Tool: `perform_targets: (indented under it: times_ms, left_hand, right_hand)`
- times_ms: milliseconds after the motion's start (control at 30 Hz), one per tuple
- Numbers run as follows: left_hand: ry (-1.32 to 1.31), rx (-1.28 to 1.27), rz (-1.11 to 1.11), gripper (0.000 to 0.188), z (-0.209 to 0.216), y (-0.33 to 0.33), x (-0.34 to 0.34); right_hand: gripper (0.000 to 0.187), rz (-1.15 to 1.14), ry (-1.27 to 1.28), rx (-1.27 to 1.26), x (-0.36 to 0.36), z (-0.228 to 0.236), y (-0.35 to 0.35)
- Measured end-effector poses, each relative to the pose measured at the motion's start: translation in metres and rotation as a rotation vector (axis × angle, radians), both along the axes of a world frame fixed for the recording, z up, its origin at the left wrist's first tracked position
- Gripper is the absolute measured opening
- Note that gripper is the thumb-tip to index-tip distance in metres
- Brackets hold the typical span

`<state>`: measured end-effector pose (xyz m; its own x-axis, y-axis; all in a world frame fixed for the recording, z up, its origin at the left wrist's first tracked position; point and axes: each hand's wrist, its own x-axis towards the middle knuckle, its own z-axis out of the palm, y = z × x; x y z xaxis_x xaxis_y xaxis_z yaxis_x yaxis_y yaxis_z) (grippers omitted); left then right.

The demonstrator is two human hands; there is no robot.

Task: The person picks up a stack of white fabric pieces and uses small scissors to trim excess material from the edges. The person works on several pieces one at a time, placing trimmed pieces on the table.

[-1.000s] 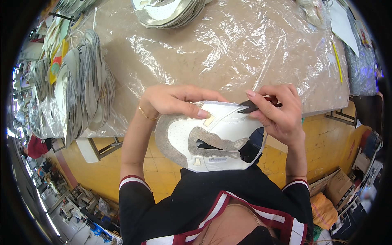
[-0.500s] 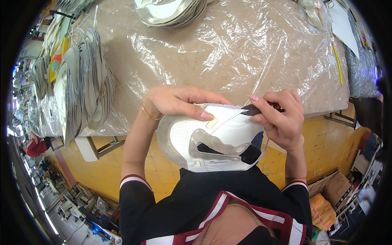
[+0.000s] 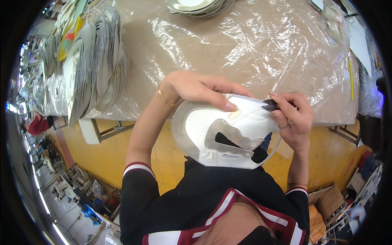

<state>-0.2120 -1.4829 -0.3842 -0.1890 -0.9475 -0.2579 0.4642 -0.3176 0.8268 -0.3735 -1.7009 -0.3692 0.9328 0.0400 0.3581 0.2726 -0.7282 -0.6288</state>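
Note:
In front of my chest I hold a white and metallic-beige shoe upper (image 3: 197, 127) with cut-out openings and stitched seams. My left hand (image 3: 201, 89) grips its far edge, with the thumb on top beside a small cream patch and the fingers underneath. My right hand (image 3: 297, 119) is closed around small dark thread snips (image 3: 270, 105). Their tip rests at the stitched edge near the upper's right end. The fingers partly cover the tool, so its blades' exact position is hidden. A thin white strip (image 3: 276, 150) curves down below my right hand.
A table (image 3: 245, 53) covered in clear plastic film spreads out ahead. A stack of shoe uppers (image 3: 204, 9) lies at its far edge. Bundles of grey pieces (image 3: 100, 65) hang over the left side. A yellow stick (image 3: 351, 79) lies at the right, and a cardboard box (image 3: 330, 202) stands lower right.
The view has shifted, and the table's contents appear slightly higher and farther right. Both hands keep their grip on the upper and the snips, whose tip stays at the seam edge.

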Motion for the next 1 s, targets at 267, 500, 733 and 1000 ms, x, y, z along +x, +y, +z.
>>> perform_targets:
  times_ms: [267,500,733,1000]
  left_hand:
    - [-0.152,-0.022,0.033,0.052,0.004,-0.005,0.013]
    - [-0.199,0.002,0.2,0.06,0.003,-0.001,0.031]
    - [-0.152,-0.159,0.484,0.063,-0.007,0.013,0.012]
    - [-0.166,-0.158,0.493,0.051,0.006,0.002,0.002]
  right_hand:
    - [0.042,-0.175,0.161,0.37,-0.003,-0.021,-0.005]
    - [0.069,-0.261,0.275,0.709,-0.008,-0.036,-0.005]
    - [0.048,-0.518,0.3,1.001,-0.01,-0.044,-0.032]
    - [0.03,0.049,0.648,0.933,-0.012,-0.033,-0.015]
